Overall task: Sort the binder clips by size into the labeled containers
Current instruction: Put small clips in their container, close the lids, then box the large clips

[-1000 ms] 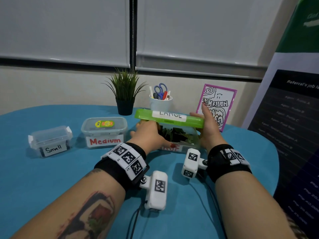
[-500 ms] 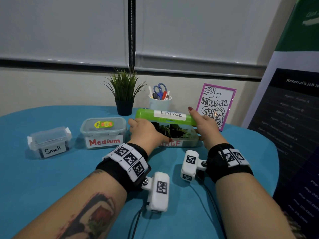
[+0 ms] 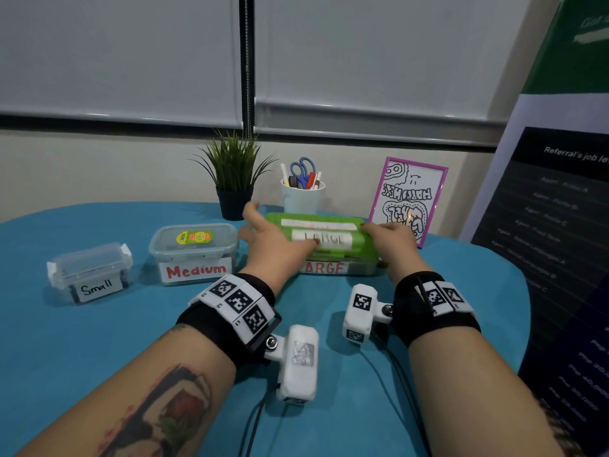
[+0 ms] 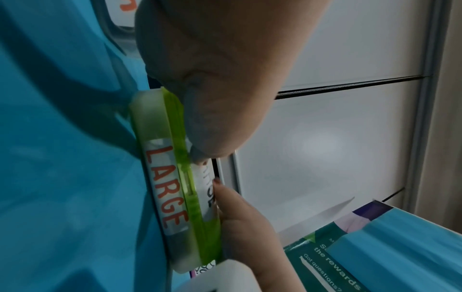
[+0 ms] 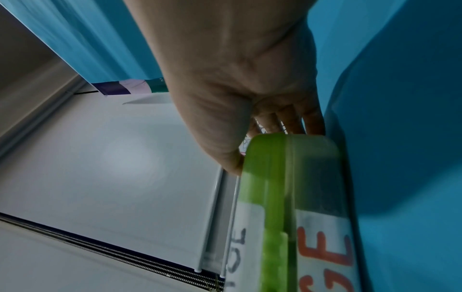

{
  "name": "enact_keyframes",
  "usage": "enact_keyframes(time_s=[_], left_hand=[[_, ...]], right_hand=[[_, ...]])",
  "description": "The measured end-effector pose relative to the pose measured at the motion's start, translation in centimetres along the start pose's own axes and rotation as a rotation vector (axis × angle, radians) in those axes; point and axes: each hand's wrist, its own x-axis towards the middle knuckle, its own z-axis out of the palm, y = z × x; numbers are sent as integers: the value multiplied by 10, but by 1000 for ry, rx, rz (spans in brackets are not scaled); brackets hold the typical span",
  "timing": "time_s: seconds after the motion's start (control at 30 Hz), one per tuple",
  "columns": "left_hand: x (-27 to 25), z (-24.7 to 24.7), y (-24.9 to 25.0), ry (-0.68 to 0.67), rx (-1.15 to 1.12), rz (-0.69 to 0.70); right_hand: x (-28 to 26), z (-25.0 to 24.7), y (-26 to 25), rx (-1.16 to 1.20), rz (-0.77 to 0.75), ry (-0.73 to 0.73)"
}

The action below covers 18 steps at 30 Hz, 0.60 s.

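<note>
Left hand (image 3: 275, 237) lies flat, fingers spread, pressing on the green lid (image 3: 357, 234). Right hand (image 3: 390, 240) curls its fingers round the lid's right end. The lid sits on the LARGE container (image 3: 339, 268) at frame centre; Medium container (image 3: 194, 253) and Small container (image 3: 89, 273) stand to its left.

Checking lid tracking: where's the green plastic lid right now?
Head view: green plastic lid lies on the clear LARGE container, centre-right, under the left hand and right hand, before the white pen cup.
</note>
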Motion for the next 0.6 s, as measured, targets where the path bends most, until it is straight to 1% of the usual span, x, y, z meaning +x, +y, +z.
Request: enact_keyframes(time_s=[0.07, 0.13, 0.17, 0.23, 0.27, 0.33, 0.4, 0.47, 0.6], left_hand=[[1, 1, 1, -24, 133, 41], [1, 3, 3, -103, 392, 93], [1, 4, 2, -171, 506, 122], [2, 5, 1, -301, 637, 137], [3, 6, -1, -336, 667, 134], [6, 6, -4, -357, 677, 129], [10, 6, -7, -364, 652, 124], [15, 7, -11, -359, 647, 128], [28, 15, -22, -322, 703, 145]], right_hand=[[1, 0, 2, -40, 15, -6], [1, 0, 2, -80, 14, -1], [0, 0, 1, -128, -15, 12], [-2, 2, -1, -264, -135, 31], [-4, 3, -3, -341, -214, 21], [-7, 8, -5, -482, -373, -40], [-16, 16, -9, -571, -469, -167], [-22, 21, -10, -687, -502, -284], [-29, 14, -14, -883, -446, -447]])
